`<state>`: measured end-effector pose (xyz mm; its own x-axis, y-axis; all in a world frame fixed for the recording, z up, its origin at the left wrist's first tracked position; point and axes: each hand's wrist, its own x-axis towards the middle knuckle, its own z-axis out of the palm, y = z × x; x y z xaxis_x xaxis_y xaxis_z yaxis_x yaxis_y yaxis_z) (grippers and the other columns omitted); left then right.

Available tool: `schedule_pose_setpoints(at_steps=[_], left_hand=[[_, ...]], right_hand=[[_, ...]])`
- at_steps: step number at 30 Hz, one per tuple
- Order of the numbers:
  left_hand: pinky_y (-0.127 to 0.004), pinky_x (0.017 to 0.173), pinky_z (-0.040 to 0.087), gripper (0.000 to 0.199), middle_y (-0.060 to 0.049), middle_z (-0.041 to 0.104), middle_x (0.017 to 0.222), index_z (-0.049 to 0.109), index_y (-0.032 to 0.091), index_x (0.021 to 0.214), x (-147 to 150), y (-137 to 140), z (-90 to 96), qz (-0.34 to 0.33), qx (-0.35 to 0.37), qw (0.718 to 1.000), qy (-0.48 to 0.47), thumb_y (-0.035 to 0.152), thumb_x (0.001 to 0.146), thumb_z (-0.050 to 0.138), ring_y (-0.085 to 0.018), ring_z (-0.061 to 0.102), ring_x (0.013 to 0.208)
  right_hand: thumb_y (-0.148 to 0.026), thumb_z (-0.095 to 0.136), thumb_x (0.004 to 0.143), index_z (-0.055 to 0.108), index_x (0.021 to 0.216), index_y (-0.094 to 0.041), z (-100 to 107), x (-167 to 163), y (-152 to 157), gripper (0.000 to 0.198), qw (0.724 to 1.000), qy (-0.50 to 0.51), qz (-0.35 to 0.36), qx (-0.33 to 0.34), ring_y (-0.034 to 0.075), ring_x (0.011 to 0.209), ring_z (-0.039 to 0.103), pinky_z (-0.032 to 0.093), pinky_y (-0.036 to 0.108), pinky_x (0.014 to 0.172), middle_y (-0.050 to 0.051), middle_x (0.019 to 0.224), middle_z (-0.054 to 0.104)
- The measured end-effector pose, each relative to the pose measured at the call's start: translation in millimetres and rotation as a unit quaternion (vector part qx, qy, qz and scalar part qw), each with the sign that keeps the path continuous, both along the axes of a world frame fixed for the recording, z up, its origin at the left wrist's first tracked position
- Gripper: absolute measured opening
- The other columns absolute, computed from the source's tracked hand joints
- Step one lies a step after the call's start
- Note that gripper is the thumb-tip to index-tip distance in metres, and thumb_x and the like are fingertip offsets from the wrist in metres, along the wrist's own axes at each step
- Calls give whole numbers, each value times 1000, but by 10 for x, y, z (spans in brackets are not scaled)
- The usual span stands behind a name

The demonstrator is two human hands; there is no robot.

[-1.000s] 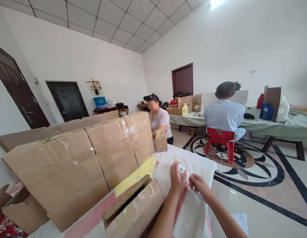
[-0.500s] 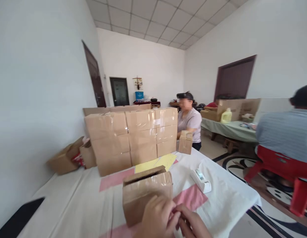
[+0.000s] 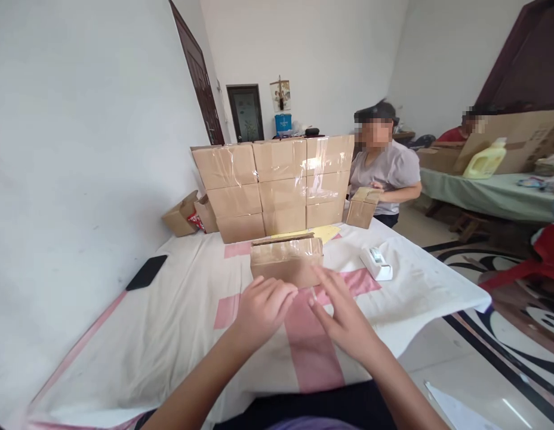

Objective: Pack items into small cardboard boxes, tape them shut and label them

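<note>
Curled left hand (image 3: pixel 264 306), contents unclear, and parted-fingered right hand (image 3: pixel 342 315) sit nearside of the brown, oblong cardboard box (image 3: pixel 283 266).

A makeshift workroom — stacked cartons (image 3: pixel 282 194), cloth-draped tables (image 3: pixel 169 340), people seated.

Light is soft and fairly even, leaving a faint shadow on the white wall (image 3: pixel 145 203) at left. Glare streaks the tape (image 3: pixel 328 161) on the stacked cardboard boxes (image 3: pixel 281 194) at centre; a bright reflection marks the glossy floor (image 3: pixel 465 358) at lower right. Blur softens the right hand (image 3: pixel 344 313); wide-angle distortion slants the door frame (image 3: pixel 505 54) at upper right.
</note>
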<state>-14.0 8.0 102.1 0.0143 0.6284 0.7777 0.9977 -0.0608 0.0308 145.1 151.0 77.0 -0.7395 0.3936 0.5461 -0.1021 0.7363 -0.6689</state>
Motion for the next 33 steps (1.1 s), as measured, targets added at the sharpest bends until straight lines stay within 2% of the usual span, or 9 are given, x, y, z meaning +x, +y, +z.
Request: schedule_pose_setpoints(at_steps=[3,5,8,11,13,17,23,28,33], left_hand=[[-29,68,38,13,4,69,77,59,22,91,-72,-44,117,22,2,998,-60,16,100,51,-12,59,67],[-29,66,37,15,4,68,77,57,23,88,-149,-60,203,70,-59,990,-108,19,100,48,-14,59,68],[-30,63,35,19,3,66,75,54,24,86,-289,-54,330,127,-209,950,-192,27,100,42,-17,59,68],[-31,65,34,24,2,62,76,52,24,84,-448,-15,442,143,-263,922,-246,35,100,38,-18,58,72],[-31,65,34,26,2,59,76,50,24,80,-573,20,503,144,-255,918,-268,37,99,38,-18,56,72],[-29,61,32,29,4,51,69,47,23,73,-908,102,578,124,-266,901,-319,44,94,45,-15,46,65],[-28,59,32,29,3,54,71,52,22,71,-1405,295,615,92,-333,884,-315,48,84,56,-14,45,65],[-29,58,31,28,1,56,71,54,22,72,-1546,425,649,90,-375,883,-267,47,84,56,-15,47,64],[-29,59,33,27,0,61,76,59,22,75,-1681,533,550,95,-415,869,-251,48,80,62,-16,53,68]], right_hand=[[-37,49,103,41,155,-33,258,-98,222,53,993,72,-72,58,28,138,48,43,49,115,10,146,54],[-37,48,103,49,150,-29,399,-215,424,47,985,87,-101,112,29,137,49,43,51,114,10,143,58],[-35,43,104,54,145,-26,498,-482,737,44,972,32,-97,211,31,142,45,35,56,118,9,147,58],[-36,39,105,51,149,-25,411,-818,957,47,954,-74,-75,282,33,151,35,23,65,122,7,158,49],[-37,36,106,53,149,-25,275,-1010,1033,48,948,-133,-75,281,33,149,37,28,64,120,6,158,49],[-37,30,106,58,146,-26,32,-1190,1101,50,954,-183,-79,222,31,147,41,44,54,114,3,155,53],[-37,29,105,54,150,-22,-7,-1176,1144,54,959,-187,-57,206,29,151,34,39,54,121,3,160,47],[-36,31,105,56,149,-21,-15,-1151,1106,52,966,-164,-61,193,32,151,33,39,57,122,4,158,49],[-36,34,104,59,145,-21,-40,-1146,1071,51,973,-140,-61,171,33,150,34,37,59,122,5,155,52]])
